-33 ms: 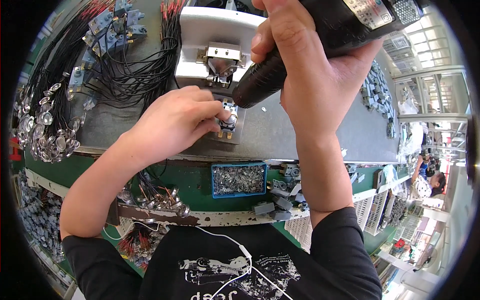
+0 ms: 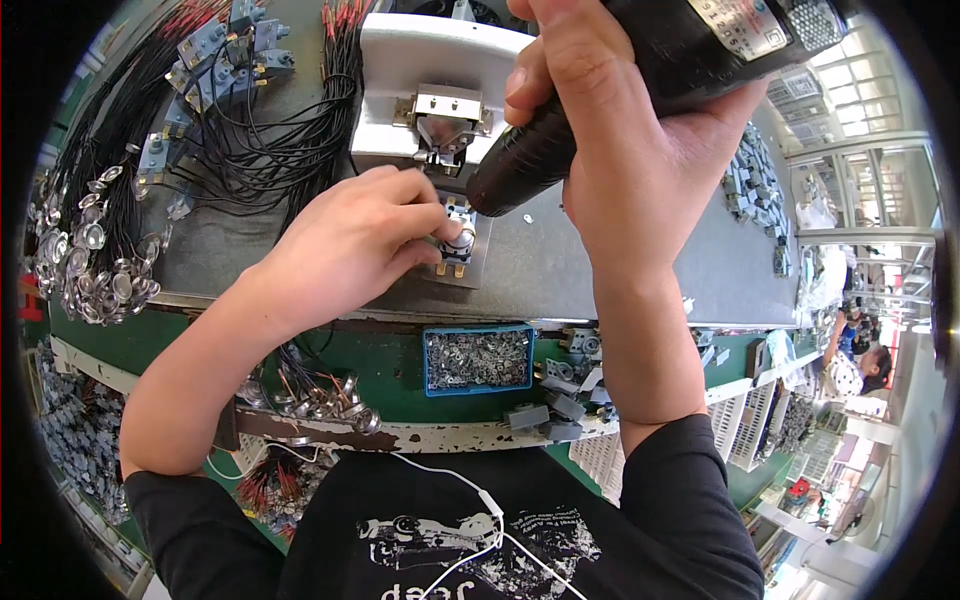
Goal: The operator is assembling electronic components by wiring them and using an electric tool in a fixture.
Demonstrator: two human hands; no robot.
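My right hand (image 2: pixel 640 150) is wrapped around a black electric screwdriver (image 2: pixel 530 150), which slants so its narrow end points down-left toward the metal fixture. My left hand (image 2: pixel 365 235) is closed, its fingertips pinching a small round metal part (image 2: pixel 461 238). That part sits on a little switch-like body with brass tabs (image 2: pixel 452 269), on a flat metal block (image 2: pixel 475 262). The screwdriver's end is just above and right of those fingertips, and I cannot tell whether it touches anything. Behind stands a pale metal stand (image 2: pixel 385 100) with a clamp-like metal piece (image 2: pixel 446 125).
Black cables with grey-blue switch bodies (image 2: pixel 205 85) and round metal ends (image 2: pixel 95 240) lie at the left. A blue tray (image 2: pixel 427 365) holds small metal pieces. Grey parts (image 2: pixel 565 400) lie beside it, more (image 2: pixel 755 190) at the right. Another person (image 2: pixel 850 370) sits far right.
My left hand's raised fingers have shifted very slightly. The right hand and screwdriver are almost unmoved.
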